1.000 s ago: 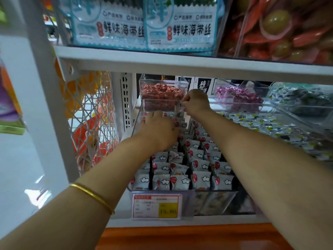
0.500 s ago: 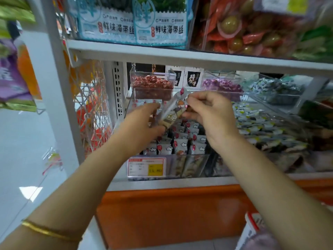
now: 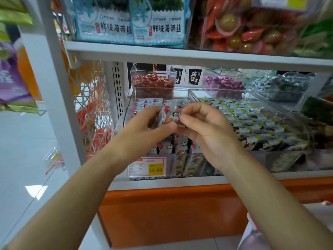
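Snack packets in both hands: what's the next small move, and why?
Probably lower the snack packets upright into a row of the clear bin. The left hand and right hand pinch them over it, where other packets stand in rows.

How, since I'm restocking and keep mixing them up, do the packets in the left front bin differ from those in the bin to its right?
The left-bin packets are white with red spots and cloud marks; the right-bin packets are dark with white and yellow-green. The left-bin packets stand upright in rows; the right-bin packets lie slanted and overlapping. Both kinds sit in clear bins on one shelf.
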`<state>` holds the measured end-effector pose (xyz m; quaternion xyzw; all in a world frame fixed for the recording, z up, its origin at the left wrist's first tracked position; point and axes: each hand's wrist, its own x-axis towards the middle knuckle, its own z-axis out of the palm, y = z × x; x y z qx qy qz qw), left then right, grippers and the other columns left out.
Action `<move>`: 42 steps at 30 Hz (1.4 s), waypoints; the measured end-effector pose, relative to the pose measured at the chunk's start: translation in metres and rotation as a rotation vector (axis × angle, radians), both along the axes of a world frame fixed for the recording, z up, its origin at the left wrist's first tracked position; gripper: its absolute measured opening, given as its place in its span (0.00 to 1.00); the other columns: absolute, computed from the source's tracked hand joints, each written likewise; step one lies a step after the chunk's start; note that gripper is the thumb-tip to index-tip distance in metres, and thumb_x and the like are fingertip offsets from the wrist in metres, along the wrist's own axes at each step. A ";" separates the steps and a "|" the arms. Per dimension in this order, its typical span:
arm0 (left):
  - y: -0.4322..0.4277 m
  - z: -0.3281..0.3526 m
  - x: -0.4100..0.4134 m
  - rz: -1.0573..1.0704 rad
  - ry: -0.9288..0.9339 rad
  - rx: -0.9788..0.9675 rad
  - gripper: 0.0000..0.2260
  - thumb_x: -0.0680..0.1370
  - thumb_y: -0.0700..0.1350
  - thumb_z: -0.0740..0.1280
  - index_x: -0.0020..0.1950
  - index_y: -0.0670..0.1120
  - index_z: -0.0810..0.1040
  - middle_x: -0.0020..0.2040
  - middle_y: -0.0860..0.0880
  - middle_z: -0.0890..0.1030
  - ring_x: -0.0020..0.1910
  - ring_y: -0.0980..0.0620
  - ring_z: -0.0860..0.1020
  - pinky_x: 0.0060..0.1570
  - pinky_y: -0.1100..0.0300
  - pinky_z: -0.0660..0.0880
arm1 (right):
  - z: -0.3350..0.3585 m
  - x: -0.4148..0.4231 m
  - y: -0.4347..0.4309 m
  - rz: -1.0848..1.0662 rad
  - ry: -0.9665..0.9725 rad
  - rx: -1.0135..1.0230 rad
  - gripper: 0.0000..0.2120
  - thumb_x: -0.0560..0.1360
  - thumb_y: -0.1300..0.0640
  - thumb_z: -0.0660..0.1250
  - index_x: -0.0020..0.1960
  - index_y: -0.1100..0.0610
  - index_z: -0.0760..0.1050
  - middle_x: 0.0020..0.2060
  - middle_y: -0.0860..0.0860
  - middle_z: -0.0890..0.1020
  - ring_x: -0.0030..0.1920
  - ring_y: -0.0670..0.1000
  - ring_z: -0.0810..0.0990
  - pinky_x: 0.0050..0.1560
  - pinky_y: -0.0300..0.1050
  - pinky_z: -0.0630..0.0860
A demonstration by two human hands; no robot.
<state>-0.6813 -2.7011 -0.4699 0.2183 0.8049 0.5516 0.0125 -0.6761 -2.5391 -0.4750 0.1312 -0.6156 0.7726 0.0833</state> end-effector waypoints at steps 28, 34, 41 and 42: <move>0.011 -0.008 0.003 -0.088 0.091 0.315 0.17 0.77 0.52 0.55 0.64 0.59 0.74 0.61 0.57 0.78 0.63 0.58 0.74 0.67 0.48 0.66 | 0.002 0.006 0.009 0.244 0.161 -0.003 0.08 0.67 0.69 0.66 0.37 0.57 0.79 0.46 0.53 0.81 0.50 0.52 0.78 0.54 0.46 0.76; 0.016 -0.005 0.008 -0.090 0.109 0.301 0.17 0.78 0.53 0.55 0.65 0.61 0.72 0.61 0.60 0.77 0.63 0.61 0.73 0.67 0.51 0.67 | 0.002 0.011 0.012 0.127 0.178 0.079 0.07 0.67 0.65 0.68 0.38 0.54 0.78 0.46 0.55 0.79 0.49 0.54 0.77 0.55 0.52 0.75; 0.049 -0.004 0.023 -0.189 0.002 0.309 0.20 0.77 0.62 0.57 0.69 0.69 0.63 0.69 0.63 0.69 0.67 0.62 0.68 0.70 0.50 0.62 | 0.005 0.042 0.035 -0.181 0.243 0.384 0.14 0.68 0.58 0.73 0.51 0.50 0.75 0.45 0.46 0.79 0.48 0.45 0.79 0.47 0.38 0.77; 0.058 -0.003 0.027 -0.211 -0.012 0.322 0.21 0.76 0.62 0.57 0.69 0.68 0.63 0.68 0.65 0.68 0.67 0.63 0.68 0.70 0.50 0.63 | 0.006 0.048 0.043 -0.234 0.236 0.434 0.16 0.68 0.57 0.74 0.53 0.49 0.75 0.45 0.45 0.79 0.48 0.44 0.79 0.48 0.40 0.77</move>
